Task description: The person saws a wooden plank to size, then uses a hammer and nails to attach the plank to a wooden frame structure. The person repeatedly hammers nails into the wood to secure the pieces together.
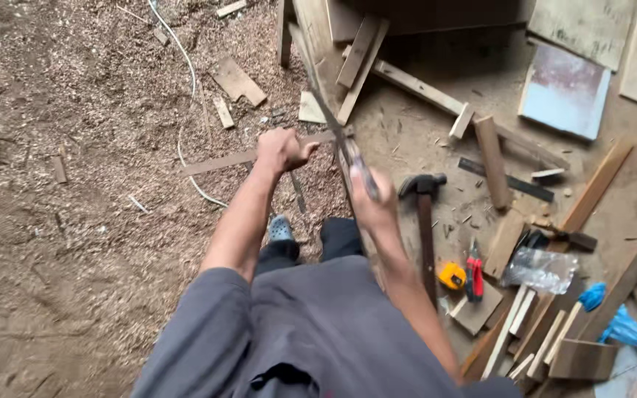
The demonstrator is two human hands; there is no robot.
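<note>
My right hand (372,193) gripped a long, thin, dark-handled blade (333,121); my left hand (282,149) was fisted, contents hidden.

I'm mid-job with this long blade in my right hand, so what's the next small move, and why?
Probably steady the thin wood strip before bringing the blade down. The right hand grips the long blade raised over it, while the left hand is fisted right at the strip, close to the blade's path.
</note>
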